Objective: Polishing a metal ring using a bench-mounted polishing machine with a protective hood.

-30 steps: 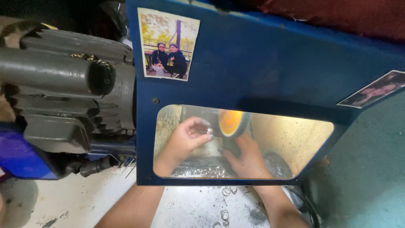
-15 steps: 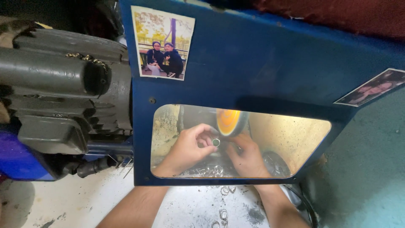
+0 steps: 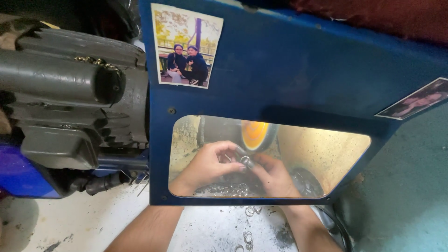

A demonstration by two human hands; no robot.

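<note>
Through the window of a blue guard panel (image 3: 298, 70) I see both hands at an orange buffing wheel (image 3: 254, 134). My left hand (image 3: 210, 163) and my right hand (image 3: 273, 173) meet just below the wheel, pinching a small silver ring (image 3: 245, 161) between their fingertips. The ring sits close under the wheel's edge; whether it touches the wheel I cannot tell. Both forearms come up from under the panel.
A large grey electric motor (image 3: 70, 102) fills the left side. Several loose silver rings (image 3: 233, 190) lie below the hands and on the white bench (image 3: 210, 228). Two photographs are stuck on the panel, one at top (image 3: 186, 45), another at right (image 3: 417, 99).
The left hand has come down and in from the wheel's left side to meet the right hand, and both now pinch the ring together under the wheel.
</note>
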